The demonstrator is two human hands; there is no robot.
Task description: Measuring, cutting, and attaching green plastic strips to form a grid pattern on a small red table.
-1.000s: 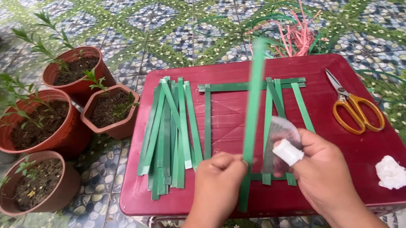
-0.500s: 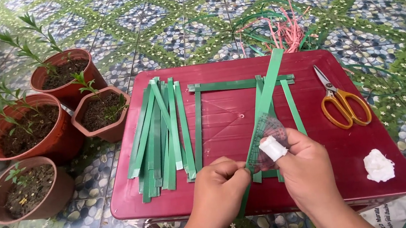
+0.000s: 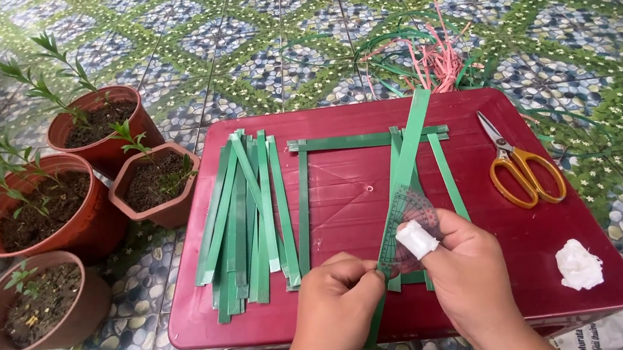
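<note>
My left hand [image 3: 337, 296] pinches the lower end of a long green strip [image 3: 406, 164] near the front edge of the dark red tabletop [image 3: 344, 195]. My right hand [image 3: 466, 266], with a white bandage [image 3: 416, 239] on one finger, presses a clear protractor [image 3: 410, 219] against that strip. The strip leans up and to the right across a partly laid frame of green strips [image 3: 366, 140]. A pile of loose green strips [image 3: 243, 219] lies to the left of my hands.
Yellow-handled scissors [image 3: 518, 165] and a crumpled white tissue [image 3: 578, 264] lie on the table's right side. Pink and green strip scraps [image 3: 433, 53] sit on the tiled floor behind. Several terracotta pots [image 3: 98, 131] with small plants stand at the left.
The long strip has come down from nearly upright to lean low over the frame. Both hands stay at its lower end with the protractor.
</note>
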